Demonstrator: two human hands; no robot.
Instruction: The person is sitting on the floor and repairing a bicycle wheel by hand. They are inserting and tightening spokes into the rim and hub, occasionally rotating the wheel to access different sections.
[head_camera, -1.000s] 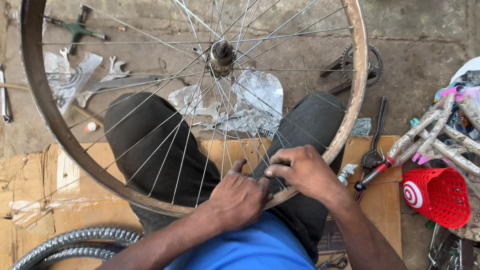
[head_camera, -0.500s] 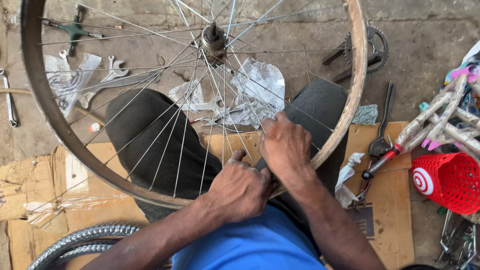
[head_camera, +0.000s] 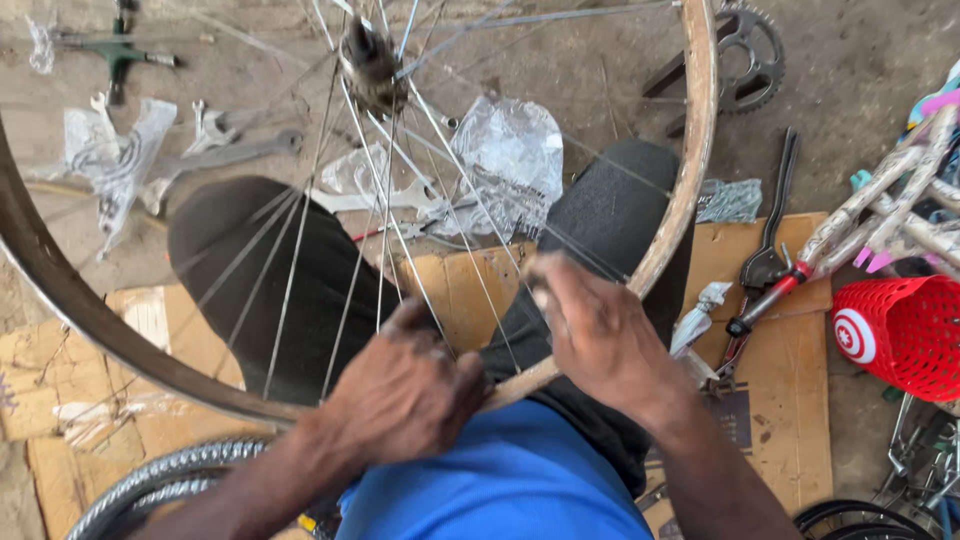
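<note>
We work on a bare bicycle wheel rim (head_camera: 690, 190) that lies across our knees. Most spokes (head_camera: 300, 250) already run from hub (head_camera: 368, 62) to rim, and no tyre is on it. Our left hand (head_camera: 405, 390) is curled closed over the near rim edge. Our right hand (head_camera: 590, 335) pinches, fingers nearly closed, a spoke by the rim; it is blurred.

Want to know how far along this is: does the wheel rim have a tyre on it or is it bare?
Bare. The wheel rim shows plain metal all round, and a tyre lies apart on the cardboard.
</note>
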